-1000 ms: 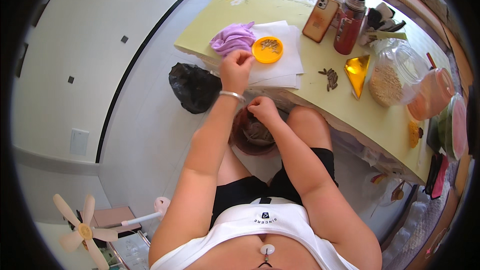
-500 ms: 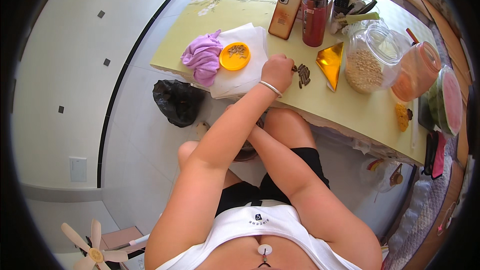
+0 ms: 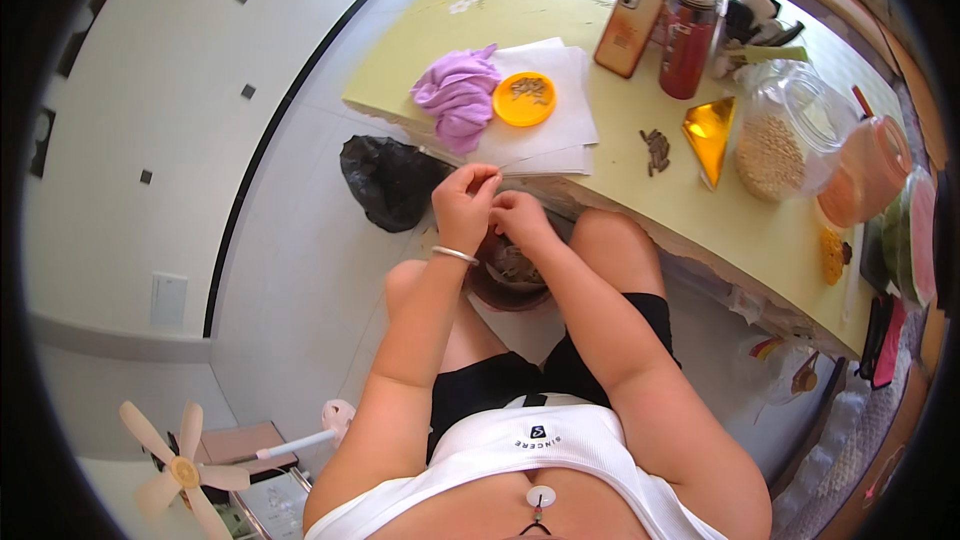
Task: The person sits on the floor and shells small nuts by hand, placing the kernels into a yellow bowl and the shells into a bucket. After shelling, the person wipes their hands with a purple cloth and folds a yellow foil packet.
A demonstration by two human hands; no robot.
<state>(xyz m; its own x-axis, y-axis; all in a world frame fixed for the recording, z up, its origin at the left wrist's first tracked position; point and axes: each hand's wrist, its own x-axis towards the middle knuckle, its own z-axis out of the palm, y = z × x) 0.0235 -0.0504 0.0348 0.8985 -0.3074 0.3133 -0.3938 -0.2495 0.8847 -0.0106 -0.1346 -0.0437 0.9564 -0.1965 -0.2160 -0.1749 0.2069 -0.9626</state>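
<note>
My left hand [image 3: 466, 208], with a bangle at the wrist, is raised just off the table's near edge, its thumb and fingertips pinched together. Close beside it is my right hand [image 3: 520, 221], fingers curled in a pinch. Whatever is between the fingers of either is too small to make out. Beneath both hands, between my knees, stands a round bin [image 3: 510, 285] with pale scraps inside. On white paper sheets [image 3: 572, 125] lies a yellow lid [image 3: 508, 116] holding small greyish-brown elongated pieces [image 3: 530, 91]. A small pile of dark brown elongated pieces [image 3: 655, 152] lies on the table to the right.
A purple cloth [image 3: 455, 95] touches the paper. Phone [image 3: 628, 30], red flask [image 3: 687, 45], gold triangular packet [image 3: 708, 138], jar of pale grains [image 3: 772, 155], orange jar [image 3: 860, 175] and cut watermelon [image 3: 915, 240] line the table. A black bag [image 3: 390, 185] hangs left; a fan [image 3: 184, 472] stands lower left.
My left hand has drawn back from the dark pile, down and left, to meet my right hand above the bin. The view has shifted, so the table sits further right.
</note>
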